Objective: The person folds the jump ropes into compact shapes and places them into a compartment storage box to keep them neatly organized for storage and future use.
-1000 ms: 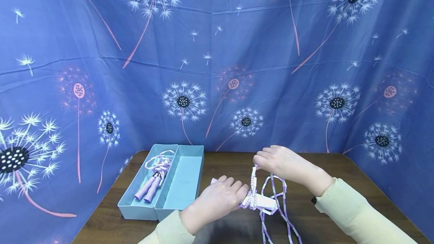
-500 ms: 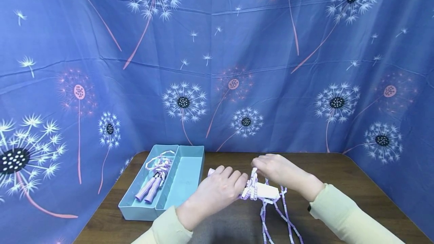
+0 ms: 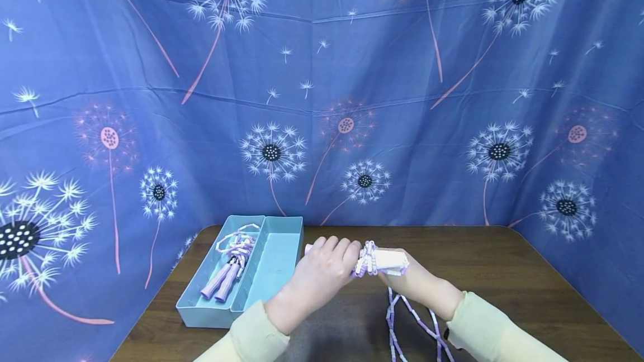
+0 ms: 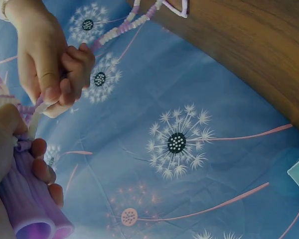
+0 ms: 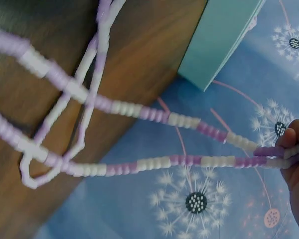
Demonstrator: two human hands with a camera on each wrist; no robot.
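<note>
Left hand: I see my left hand (image 3: 324,272) at lower centre of the head view, fingers curled round the two lilac handles (image 4: 32,219) of a beaded skipping rope (image 3: 374,260); the left wrist view shows the handles' open ends at its lower left.
Right hand: my right hand (image 3: 410,281) sits just right of the left, under the bundle, fingers pinching the rope's beaded strands (image 5: 189,162).
Rope: its white and purple beads are wound round the handles between both hands, held above the table (image 3: 503,272); loose loops (image 3: 402,323) hang down to the wood at the lower edge of the frame.
Container: a light blue box (image 3: 282,278) with two long compartments lies left of centre, near my left hand but apart from it.
Left compartment: a second skipping rope (image 3: 228,264), lilac handles toward me, beads coiled at the far end.
Right compartment: I see only its bare blue floor.
Backdrop: blue dandelion-print cloth (image 3: 322,99) fills the upper frame.
</note>
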